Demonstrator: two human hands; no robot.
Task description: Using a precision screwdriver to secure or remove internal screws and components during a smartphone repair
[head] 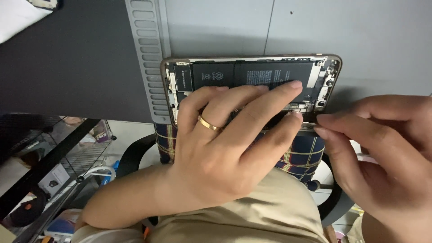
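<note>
An opened phone [252,72] lies at the near edge of a grey work mat [315,31], its black battery and circuit parts facing up. My left hand [225,144], with a gold ring on one finger, lies flat over the phone's lower half and presses it down, fingertips on the battery. My right hand [382,153] comes in from the right. Its thumb and forefinger pinch at the phone's near right corner [317,118]. Whatever they grip is too small to make out.
A ribbed grey strip [146,58] runs along the mat's left side beside a dark table surface [67,58]. Below the table edge are my lap in beige cloth [270,211], a plaid seat cushion [301,155] and a wire shelf [58,180] holding small items.
</note>
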